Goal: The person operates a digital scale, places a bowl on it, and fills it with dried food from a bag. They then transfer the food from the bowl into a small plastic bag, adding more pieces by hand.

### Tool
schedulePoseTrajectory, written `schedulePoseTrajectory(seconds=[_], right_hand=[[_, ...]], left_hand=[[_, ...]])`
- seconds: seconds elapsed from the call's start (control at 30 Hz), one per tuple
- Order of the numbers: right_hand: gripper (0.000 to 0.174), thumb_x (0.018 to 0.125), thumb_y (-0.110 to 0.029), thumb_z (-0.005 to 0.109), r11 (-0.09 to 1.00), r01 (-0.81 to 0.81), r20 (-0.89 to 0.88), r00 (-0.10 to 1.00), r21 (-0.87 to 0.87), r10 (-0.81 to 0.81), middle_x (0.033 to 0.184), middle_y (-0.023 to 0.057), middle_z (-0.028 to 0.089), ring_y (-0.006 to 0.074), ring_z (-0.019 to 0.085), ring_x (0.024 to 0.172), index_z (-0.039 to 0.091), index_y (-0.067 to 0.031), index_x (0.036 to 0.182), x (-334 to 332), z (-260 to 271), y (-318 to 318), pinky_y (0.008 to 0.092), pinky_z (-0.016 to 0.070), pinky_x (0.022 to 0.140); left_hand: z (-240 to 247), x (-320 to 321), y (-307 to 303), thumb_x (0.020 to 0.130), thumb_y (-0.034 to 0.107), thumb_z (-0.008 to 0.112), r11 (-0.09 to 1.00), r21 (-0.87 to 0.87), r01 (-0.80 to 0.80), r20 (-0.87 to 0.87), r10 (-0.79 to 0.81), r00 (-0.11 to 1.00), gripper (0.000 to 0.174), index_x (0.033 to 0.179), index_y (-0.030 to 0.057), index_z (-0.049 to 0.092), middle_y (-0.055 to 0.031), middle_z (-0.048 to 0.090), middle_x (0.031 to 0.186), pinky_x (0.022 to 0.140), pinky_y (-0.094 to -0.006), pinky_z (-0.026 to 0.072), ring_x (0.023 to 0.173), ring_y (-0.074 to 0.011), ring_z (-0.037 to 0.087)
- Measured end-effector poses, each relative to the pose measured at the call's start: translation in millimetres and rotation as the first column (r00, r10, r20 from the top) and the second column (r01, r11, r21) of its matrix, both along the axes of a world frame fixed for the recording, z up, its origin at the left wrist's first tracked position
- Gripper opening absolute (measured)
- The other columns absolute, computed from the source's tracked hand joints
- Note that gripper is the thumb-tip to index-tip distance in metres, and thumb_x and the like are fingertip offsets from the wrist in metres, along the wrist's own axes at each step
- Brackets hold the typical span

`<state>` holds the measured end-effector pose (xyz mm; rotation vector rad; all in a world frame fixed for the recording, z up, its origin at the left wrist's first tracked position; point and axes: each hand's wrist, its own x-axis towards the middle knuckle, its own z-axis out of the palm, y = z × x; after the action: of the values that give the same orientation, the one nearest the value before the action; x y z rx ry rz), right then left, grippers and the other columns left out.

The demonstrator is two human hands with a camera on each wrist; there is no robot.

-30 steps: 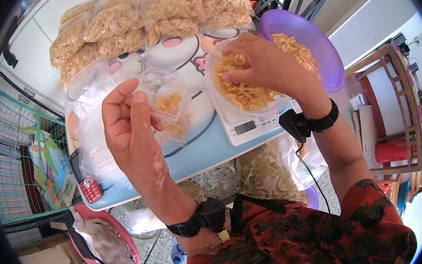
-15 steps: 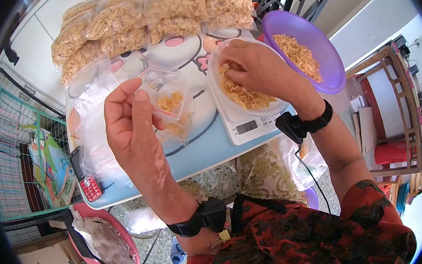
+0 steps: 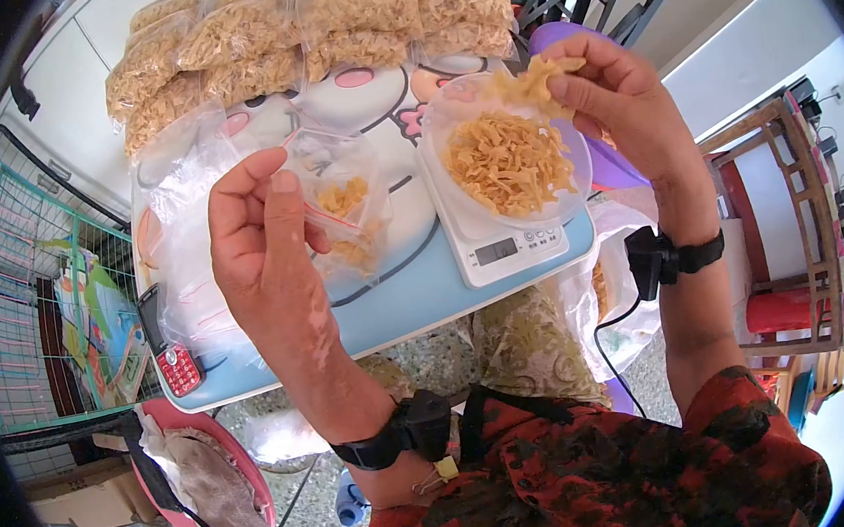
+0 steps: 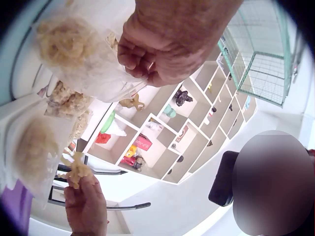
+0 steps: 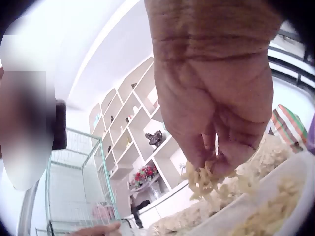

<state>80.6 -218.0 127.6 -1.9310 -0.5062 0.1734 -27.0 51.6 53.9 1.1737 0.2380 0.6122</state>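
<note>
My left hand (image 3: 275, 241) pinches the edge of a clear zip bag (image 3: 365, 163) with a red seal line; a small amount of yellowish dried flakes shows in it. My right hand (image 3: 623, 95) is raised over the right side of a white bowl (image 3: 581, 169), with a clump of dried flakes (image 5: 209, 182) between thumb and fingers. More loose flakes (image 3: 505, 161) lie in the bowl, which stands on a white kitchen scale (image 3: 551, 247) with a small display. In the left wrist view, the zip bag (image 4: 74, 81) hangs beneath the fingers.
Filled bags of flakes (image 3: 355, 13) are stacked along the table's far side. Flat empty plastic bags (image 3: 195, 253) and a red keypad phone (image 3: 178, 370) lie at the left. Behind my right hand, a purple basin (image 3: 619, 168) is partly hidden. A wire cage (image 3: 63, 295) stands left of the table.
My right hand has come up out of the bowl and moved right, now with a clump of flakes. The left hand keeps the zip bag in nearly the same place.
</note>
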Motion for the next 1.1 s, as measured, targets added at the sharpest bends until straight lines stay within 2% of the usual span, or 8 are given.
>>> schedulePoseTrajectory(seconds=[0.17,0.27,0.53,0.67,0.77,0.87,0.97,1.1], right_hand=[[0.026,0.089,-0.017,0.068,0.895,0.030,0.245,0.965,-0.445,0.090,0.082,0.0026,0.062,0.0144,0.059,0.073,0.060,-0.0042,0.110,-4.2,-26.3,-6.7,0.0284,0.0484,0.067],[0.031,0.086,-0.019,0.069,0.850,0.056,0.191,0.980,-0.524,0.053,0.086,0.0057,0.063,0.0168,0.060,0.074,0.060,-0.0046,0.112,-15.7,-17.1,3.7,0.0311,0.0495,0.069],[0.045,0.081,-0.024,0.075,0.806,0.098,0.311,0.944,-0.584,0.110,0.100,0.0125,0.064,0.0215,0.061,0.076,0.060,-0.0038,0.119,-23.9,-11.8,0.1,0.0341,0.0508,0.069],[0.048,0.081,-0.026,0.075,0.790,0.083,0.259,0.961,-0.607,0.098,0.106,0.0144,0.065,0.0279,0.063,0.082,0.061,-0.0033,0.122,-32.5,-8.0,5.8,0.0366,0.0517,0.074],[0.042,0.084,-0.024,0.072,0.805,0.067,0.385,0.899,-0.590,0.208,0.110,0.0164,0.065,0.0326,0.065,0.091,0.061,-0.0029,0.118,-31.1,-22.6,3.6,0.0389,0.0515,0.081],[0.033,0.086,-0.021,0.067,0.776,0.048,0.311,0.930,-0.629,0.195,0.109,0.0178,0.066,0.0363,0.064,0.098,0.063,-0.0032,0.114,-30.9,-17.6,8.7,0.0408,0.0501,0.087],[0.028,0.086,-0.017,0.065,0.793,0.072,0.348,0.920,-0.605,0.182,0.100,0.0166,0.067,0.0318,0.065,0.091,0.064,-0.0021,0.110,-28.5,-23.1,6.6,0.0382,0.0516,0.082],[0.024,0.088,-0.013,0.065,0.887,0.135,0.247,0.969,-0.441,-0.024,0.096,0.0109,0.069,0.0192,0.065,0.080,0.065,-0.0025,0.109,-27.8,-18.1,3.7,0.0301,0.0521,0.072]], left_hand=[[-1.1,-0.5,0.9,0.095,0.011,0.062,1.000,-0.001,0.005,0.012,-0.005,1.000,0.019,0.111,0.0015,0.061,0.0032,0.055,0.078,0.055,-0.0172,0.0367,0.062,-0.0019,0.044],[-1.5,-0.3,1.2,0.095,0.011,0.062,1.000,0.001,0.008,0.015,-0.008,1.000,0.019,0.111,0.0016,0.061,0.0031,0.055,0.078,0.055,-0.0172,0.0368,0.063,-0.0019,0.045],[-1.6,0.0,1.2,0.095,0.010,0.062,1.000,-0.012,0.020,0.023,-0.020,1.000,0.018,0.111,0.0015,0.061,0.0031,0.055,0.078,0.055,-0.0173,0.0370,0.063,-0.0019,0.045],[-2.6,0.2,1.4,0.095,0.014,0.062,1.000,0.002,0.012,0.001,-0.012,1.000,0.020,0.111,0.0034,0.062,0.0030,0.056,0.076,0.055,-0.0186,0.0371,0.063,-0.0028,0.047],[-1.1,-0.9,1.2,0.095,0.012,0.062,1.000,0.001,0.009,0.001,-0.009,1.000,0.019,0.111,0.0023,0.062,0.0030,0.056,0.077,0.055,-0.0180,0.0371,0.063,-0.0022,0.046],[-3.5,-0.1,2.2,0.095,0.016,0.062,1.000,0.027,-0.006,-0.003,0.006,1.000,0.021,0.112,0.0040,0.062,0.0025,0.056,0.075,0.054,-0.0191,0.0369,0.062,-0.0034,0.049],[-3.0,-0.7,2.3,0.094,0.016,0.063,1.000,0.024,-0.002,0.000,0.002,1.000,0.021,0.112,0.0041,0.062,0.0026,0.057,0.076,0.054,-0.0190,0.0367,0.062,-0.0032,0.048],[-3.2,-0.5,3.1,0.094,0.015,0.063,1.000,0.011,0.011,0.013,-0.012,1.000,0.021,0.112,0.0041,0.062,0.0026,0.057,0.077,0.054,-0.0190,0.0368,0.062,-0.0031,0.048]])
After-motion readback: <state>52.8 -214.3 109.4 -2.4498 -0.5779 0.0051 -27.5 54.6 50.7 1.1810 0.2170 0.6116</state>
